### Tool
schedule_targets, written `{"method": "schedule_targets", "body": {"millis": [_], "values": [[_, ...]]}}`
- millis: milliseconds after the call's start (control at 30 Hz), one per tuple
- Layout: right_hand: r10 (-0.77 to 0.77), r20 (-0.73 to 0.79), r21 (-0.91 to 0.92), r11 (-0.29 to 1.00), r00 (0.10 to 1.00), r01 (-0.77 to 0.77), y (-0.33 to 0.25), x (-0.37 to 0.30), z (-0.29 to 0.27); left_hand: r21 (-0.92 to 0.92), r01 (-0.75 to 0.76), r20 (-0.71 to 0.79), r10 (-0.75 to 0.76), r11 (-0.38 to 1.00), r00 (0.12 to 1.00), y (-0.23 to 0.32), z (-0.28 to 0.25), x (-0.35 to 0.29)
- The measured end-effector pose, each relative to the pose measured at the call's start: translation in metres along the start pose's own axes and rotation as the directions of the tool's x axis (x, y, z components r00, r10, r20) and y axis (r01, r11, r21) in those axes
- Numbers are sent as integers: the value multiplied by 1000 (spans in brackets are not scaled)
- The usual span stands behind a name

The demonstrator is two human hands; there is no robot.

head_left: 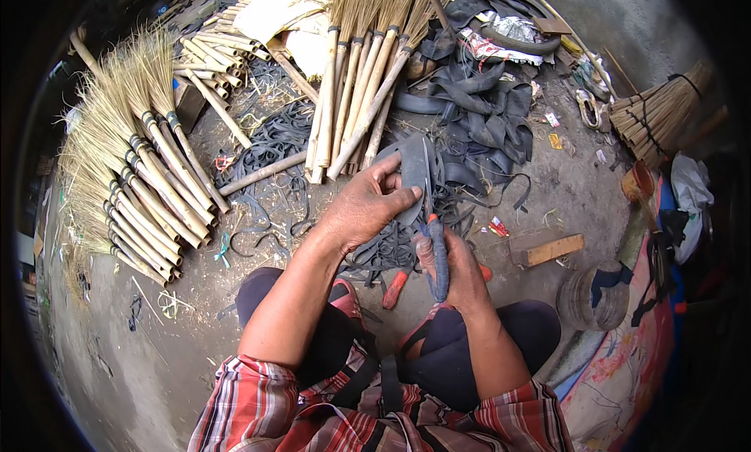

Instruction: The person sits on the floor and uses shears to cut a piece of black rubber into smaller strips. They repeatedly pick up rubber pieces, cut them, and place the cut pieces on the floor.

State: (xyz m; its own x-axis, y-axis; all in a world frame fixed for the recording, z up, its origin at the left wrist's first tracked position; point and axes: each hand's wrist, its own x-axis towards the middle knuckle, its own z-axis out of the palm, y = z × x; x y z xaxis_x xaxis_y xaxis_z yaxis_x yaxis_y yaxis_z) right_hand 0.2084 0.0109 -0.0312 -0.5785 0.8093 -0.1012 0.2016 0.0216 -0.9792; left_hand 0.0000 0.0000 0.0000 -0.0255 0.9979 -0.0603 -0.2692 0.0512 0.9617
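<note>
Rubber strip [412,170] (left hand [368,206] gripping) meets scissors [435,245].

Red plaid shirt [313,409], dark trousers [450,350], bare forearms.

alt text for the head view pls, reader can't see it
A seated person's left hand holds a strip of black rubber while the right hand cuts it with blue-handled scissors. Around them on the concrete floor lie bundled straw brooms, bamboo-handled brooms and rubber scraps.
</note>
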Motion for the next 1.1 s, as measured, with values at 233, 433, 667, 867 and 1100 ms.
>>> {"method": "schedule_targets", "body": {"millis": [233, 433, 667, 867, 1100], "values": [[-44, 2, -114, 993, 999, 44, -10, -8, -4, 17, 98, -105, -96, 995, 990, 11, -2, 7], [24, -27, 23, 999, 999, -24, -3, -2, 7, 3, 22, -106, -22, 1000, 994, 7, 3, 2], [-119, -123, -65, 992, 985, 111, -9, -4, 4, -18, 94, -82, -95, 995, 992, 5, 0, 7], [84, -25, -46, 995, 996, -85, -8, -4, 4, -151, -13, -166, -13, 988, 986, -4, 1, 8], [-33, -28, -116, 993, 999, 30, -8, -2, -3, -9, 3, 32, -2, 1000, 999, -6, 0, 7]]}}
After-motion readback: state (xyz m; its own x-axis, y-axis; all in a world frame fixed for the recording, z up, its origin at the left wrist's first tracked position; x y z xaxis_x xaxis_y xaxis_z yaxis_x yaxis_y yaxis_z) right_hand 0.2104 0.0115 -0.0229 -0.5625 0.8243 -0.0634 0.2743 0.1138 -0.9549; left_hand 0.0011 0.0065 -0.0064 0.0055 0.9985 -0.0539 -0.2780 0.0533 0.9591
